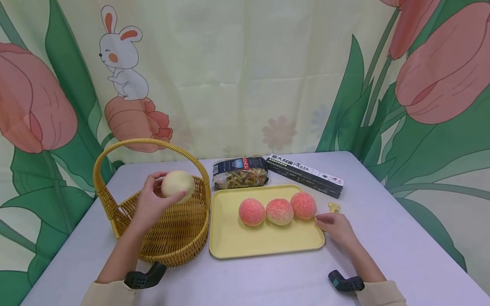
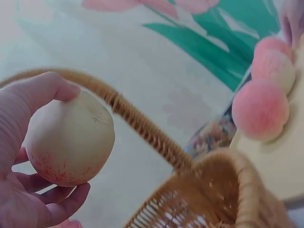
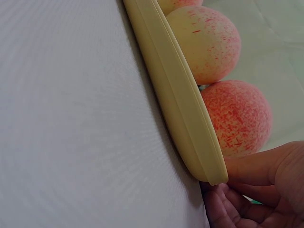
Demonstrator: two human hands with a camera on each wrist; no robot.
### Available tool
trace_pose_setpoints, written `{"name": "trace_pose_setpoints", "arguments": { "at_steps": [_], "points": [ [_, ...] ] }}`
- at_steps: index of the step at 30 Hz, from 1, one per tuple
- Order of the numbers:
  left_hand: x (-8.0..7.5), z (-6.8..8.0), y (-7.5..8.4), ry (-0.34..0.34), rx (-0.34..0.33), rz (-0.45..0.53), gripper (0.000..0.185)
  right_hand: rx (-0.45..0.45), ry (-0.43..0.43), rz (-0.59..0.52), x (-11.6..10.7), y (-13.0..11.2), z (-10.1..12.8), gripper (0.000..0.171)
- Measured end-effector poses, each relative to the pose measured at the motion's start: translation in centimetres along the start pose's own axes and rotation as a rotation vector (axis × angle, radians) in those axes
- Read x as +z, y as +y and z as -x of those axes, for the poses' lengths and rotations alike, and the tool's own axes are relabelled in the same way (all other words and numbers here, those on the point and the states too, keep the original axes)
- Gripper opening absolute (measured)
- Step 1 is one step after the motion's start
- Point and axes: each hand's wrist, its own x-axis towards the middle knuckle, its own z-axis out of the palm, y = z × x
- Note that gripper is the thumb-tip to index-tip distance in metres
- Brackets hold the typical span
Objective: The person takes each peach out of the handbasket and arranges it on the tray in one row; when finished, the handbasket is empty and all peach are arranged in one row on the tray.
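Note:
My left hand [image 1: 151, 204] grips a pale peach [image 1: 178, 185] above the open wicker basket [image 1: 168, 229], under its arched handle [image 1: 115, 146]. In the left wrist view the peach [image 2: 71, 140] sits between thumb and fingers, with the handle [image 2: 142, 126] behind it. Three pink peaches [image 1: 279, 210] lie in a row on the yellow tray [image 1: 264, 240]. My right hand [image 1: 337, 227] holds the tray's right edge, the thumb on the rim [image 3: 190, 128] and the fingers [image 3: 228, 209] tucked under it, close to the nearest peach [image 3: 240, 116].
A bag of pasta [image 1: 240, 172] and a long dark box [image 1: 305, 175] lie behind the tray. A small yellow packet [image 1: 334, 207] sits right of the tray. The grey table [image 1: 402, 255] ends near a flowered curtain [image 1: 245, 76].

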Motion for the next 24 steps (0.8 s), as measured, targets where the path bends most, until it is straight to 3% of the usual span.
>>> {"name": "trace_pose_setpoints", "arguments": {
  "at_steps": [6, 14, 24],
  "points": [
    [1.2, 1.8, 1.8, -0.006, 0.11, 0.052, 0.07, 0.024, -0.005, 0.004, 0.0, -0.2, 0.0, 0.03],
    [4.2, 3.5, 1.8, -0.064, 0.2, 0.137, 0.07, 0.027, -0.003, 0.008, 0.2, 0.0, -0.3, 0.03],
    [7.9, 5.1, 2.3, -0.121, 0.208, 0.204, 0.072, 0.034, -0.005, 0.008, 0.1, 0.1, -0.3, 0.031]
  ]
}}
